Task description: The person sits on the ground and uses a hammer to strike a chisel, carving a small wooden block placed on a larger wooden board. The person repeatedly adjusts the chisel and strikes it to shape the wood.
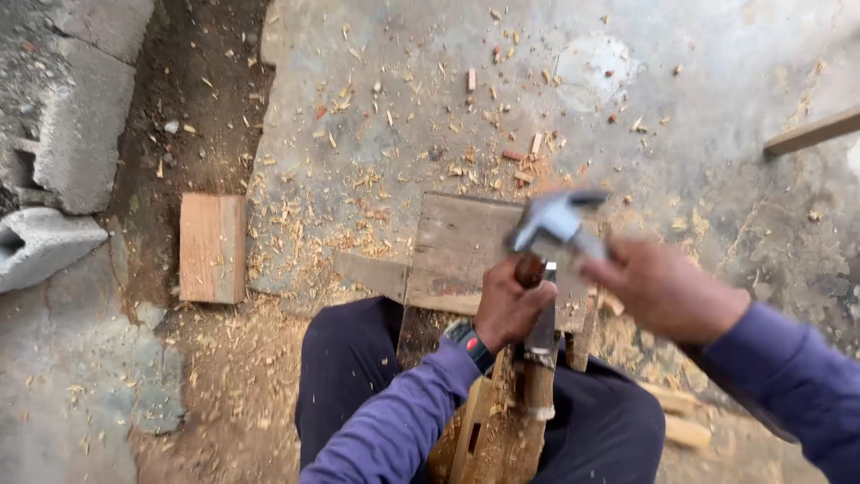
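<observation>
Left hand grips a chisel upright on wood; right hand clutches a raised hammer, best landed squarely on the handle top.

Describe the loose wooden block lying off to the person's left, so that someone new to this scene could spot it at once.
Start at the grey concrete blocks in the upper left, then drop to the strip of bare brown dirt beside the concrete slab. The wooden block lies flat there, well away from both hands. Unlike the small chips and shavings around it, it is a clean, pale orange rectangle with straight edges.
</observation>
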